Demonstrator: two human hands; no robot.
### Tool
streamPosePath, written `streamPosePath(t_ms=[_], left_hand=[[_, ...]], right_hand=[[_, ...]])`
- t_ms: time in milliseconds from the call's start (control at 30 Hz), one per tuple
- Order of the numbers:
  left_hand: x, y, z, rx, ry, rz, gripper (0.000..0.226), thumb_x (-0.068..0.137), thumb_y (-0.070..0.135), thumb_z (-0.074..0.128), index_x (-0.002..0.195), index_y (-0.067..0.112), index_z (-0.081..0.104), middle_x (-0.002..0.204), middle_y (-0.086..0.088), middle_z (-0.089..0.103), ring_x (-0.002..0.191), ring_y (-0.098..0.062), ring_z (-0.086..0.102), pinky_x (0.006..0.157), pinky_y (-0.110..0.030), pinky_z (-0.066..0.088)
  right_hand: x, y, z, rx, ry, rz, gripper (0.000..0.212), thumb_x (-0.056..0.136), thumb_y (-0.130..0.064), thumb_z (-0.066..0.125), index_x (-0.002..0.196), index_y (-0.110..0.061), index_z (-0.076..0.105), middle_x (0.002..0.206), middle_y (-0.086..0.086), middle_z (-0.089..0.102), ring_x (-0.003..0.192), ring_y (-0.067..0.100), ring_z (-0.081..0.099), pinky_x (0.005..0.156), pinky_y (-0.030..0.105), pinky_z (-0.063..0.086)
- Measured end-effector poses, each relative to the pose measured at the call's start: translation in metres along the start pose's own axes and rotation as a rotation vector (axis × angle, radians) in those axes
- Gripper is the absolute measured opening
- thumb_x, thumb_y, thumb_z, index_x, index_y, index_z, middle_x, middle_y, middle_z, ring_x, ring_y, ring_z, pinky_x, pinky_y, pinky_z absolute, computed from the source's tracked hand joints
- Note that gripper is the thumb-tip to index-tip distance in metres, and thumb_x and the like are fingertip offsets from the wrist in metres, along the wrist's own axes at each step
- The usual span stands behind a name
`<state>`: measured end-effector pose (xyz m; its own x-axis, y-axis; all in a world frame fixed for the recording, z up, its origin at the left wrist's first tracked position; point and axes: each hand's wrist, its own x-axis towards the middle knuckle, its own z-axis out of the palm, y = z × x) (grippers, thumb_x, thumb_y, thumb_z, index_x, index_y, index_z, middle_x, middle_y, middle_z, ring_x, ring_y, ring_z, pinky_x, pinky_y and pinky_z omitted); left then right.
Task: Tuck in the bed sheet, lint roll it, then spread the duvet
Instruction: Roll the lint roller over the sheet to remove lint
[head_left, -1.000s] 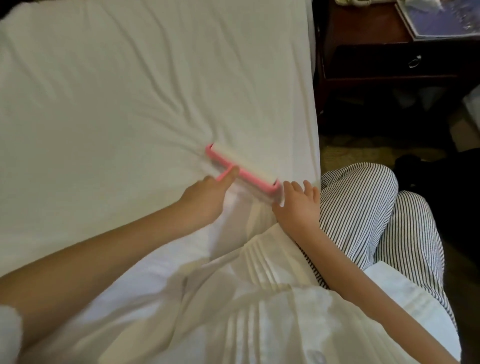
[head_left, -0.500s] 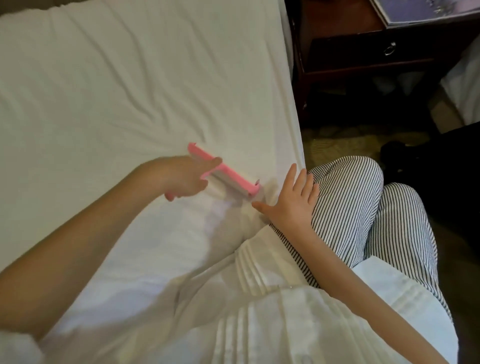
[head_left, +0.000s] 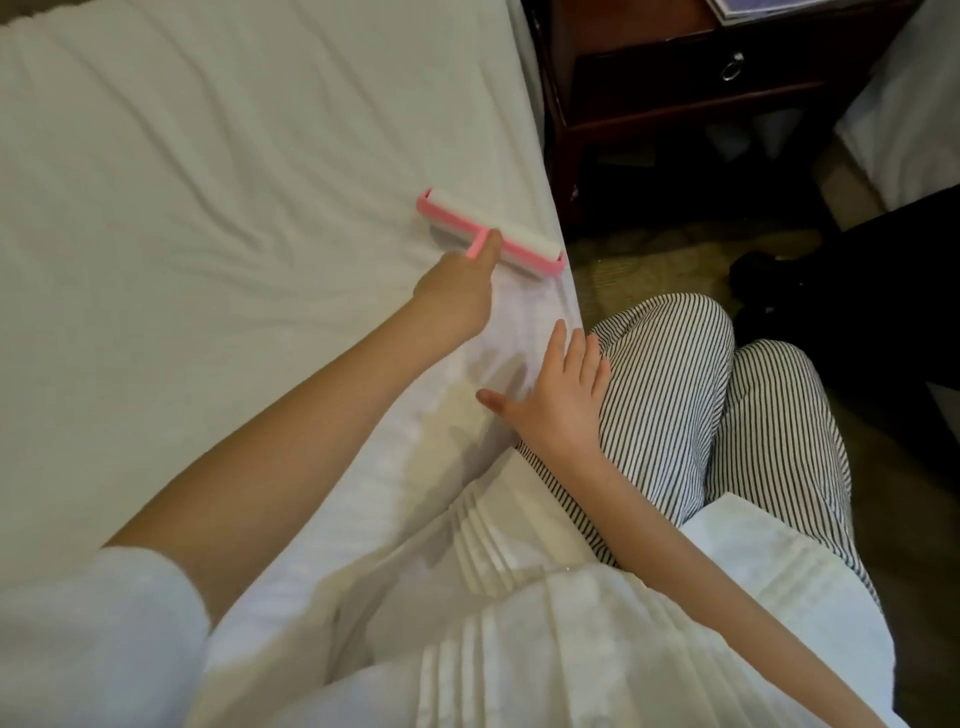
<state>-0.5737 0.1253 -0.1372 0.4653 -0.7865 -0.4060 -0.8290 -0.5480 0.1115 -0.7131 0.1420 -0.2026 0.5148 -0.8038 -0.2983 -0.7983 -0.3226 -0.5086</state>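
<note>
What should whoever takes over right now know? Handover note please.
Left hand grips the handle of the pink lint roller, which lies on the bed sheet near the bed's edge by the person.
Right hand lies flat, fingers straight, on the sheet at that edge.
Done: tuck cannot be judged from here.
Left: finish rolling the creased sheet, then spread the duvet, not in view.

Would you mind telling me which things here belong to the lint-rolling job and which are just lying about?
Part of the job:
bed sheet
pink lint roller, gripped by the left hand
right hand, flat on the sheet near the bed's edge

Just lying about:
dark wooden nightstand
booklet on top of it
carpet
</note>
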Motion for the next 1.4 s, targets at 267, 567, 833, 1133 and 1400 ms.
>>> streamPosePath(t_ms=[267, 567, 833, 1133, 1400], left_hand=[[-0.043, -0.043, 0.013, -0.031, -0.057, -0.075, 0.066, 0.099, 0.015, 0.033, 0.148, 0.04, -0.004, 0.073, -0.001, 0.032, 0.057, -0.017, 0.038, 0.056, -0.031, 0.034], [0.026, -0.006, 0.004, -0.156, 0.137, -0.221, 0.068, 0.096, 0.019, 0.038, 0.147, 0.044, 0.001, 0.084, -0.003, 0.037, 0.064, -0.029, 0.046, 0.058, -0.032, 0.033], [-0.115, 0.052, 0.028, -0.469, 0.294, -0.683, 0.059, 0.086, 0.028, 0.031, 0.144, 0.032, 0.032, 0.065, 0.002, 0.034, 0.041, -0.024, 0.044, 0.037, -0.021, 0.018], [-0.198, 0.155, 0.048, -0.842, -0.022, -1.418, 0.06, 0.098, 0.015, 0.036, 0.151, 0.024, 0.008, 0.076, -0.007, 0.045, 0.07, -0.026, 0.055, 0.059, -0.03, 0.037], [-0.175, 0.081, 0.064, -0.886, 0.102, -1.52, 0.065, 0.096, 0.006, 0.033, 0.15, 0.032, 0.008, 0.086, -0.015, 0.049, 0.072, -0.031, 0.056, 0.06, -0.034, 0.039]], right_hand=[[0.034, -0.003, 0.003, 0.017, -0.191, -0.023, 0.113, 0.079, -0.06, 0.059, 0.148, -0.007, -0.014, 0.157, 0.011, -0.014, 0.144, 0.025, -0.016, 0.114, 0.04, -0.012], [0.12, 0.021, -0.036, -0.285, -0.529, -0.213, 0.101, 0.085, -0.058, 0.053, 0.149, -0.007, -0.006, 0.157, 0.014, -0.01, 0.145, 0.029, -0.009, 0.117, 0.04, -0.002], [0.099, -0.01, -0.094, -0.66, -0.885, -0.586, 0.092, 0.092, -0.053, 0.046, 0.149, -0.004, -0.007, 0.155, 0.021, -0.012, 0.144, 0.033, -0.009, 0.116, 0.042, -0.002], [0.07, -0.073, -0.117, -0.892, -1.006, -1.097, 0.085, 0.092, -0.05, 0.049, 0.15, -0.011, 0.001, 0.158, 0.013, 0.0, 0.145, 0.03, 0.0, 0.116, 0.041, 0.005], [0.073, -0.08, -0.089, -0.966, -1.055, -1.217, 0.086, 0.092, -0.047, 0.05, 0.15, -0.012, -0.003, 0.158, 0.011, -0.002, 0.146, 0.027, -0.002, 0.116, 0.039, 0.002]])
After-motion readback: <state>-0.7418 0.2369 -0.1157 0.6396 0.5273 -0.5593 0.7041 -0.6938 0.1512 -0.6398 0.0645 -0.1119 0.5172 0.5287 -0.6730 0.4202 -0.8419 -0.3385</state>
